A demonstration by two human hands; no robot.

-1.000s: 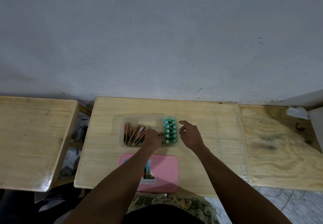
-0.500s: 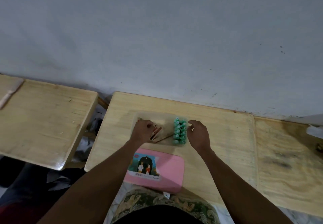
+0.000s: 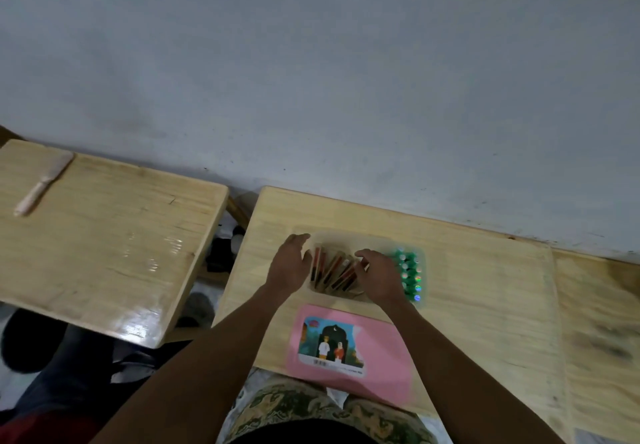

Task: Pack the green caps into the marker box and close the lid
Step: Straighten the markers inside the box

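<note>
From the head camera, a clear box point(image 3: 367, 239) sits on the middle tabletop point(image 3: 485, 291), with its pink lid point(image 3: 381, 350) lying flat just in front of it, nearer the person. The green caps point(image 3: 410, 275) stand in tight rows at the right end of the box, while a loose, slanted pile of markers point(image 3: 334, 270) fills the left part.

The likely trouble is those markers: if they stay tilted and high, the lid may not seat, and a push from the right hand could knock the caps out of their rows. The lid also overhangs the near edge of the tabletop a little, so a careless arm could drag it off.

The left hand point(image 3: 289, 263) rests against the left wall of the box, fingers spread and loosely open, holding nothing. The right hand point(image 3: 379, 275) lies over the markers with its fingers curled down onto them; whether it actually pinches one cannot be told through the blur.
</note>
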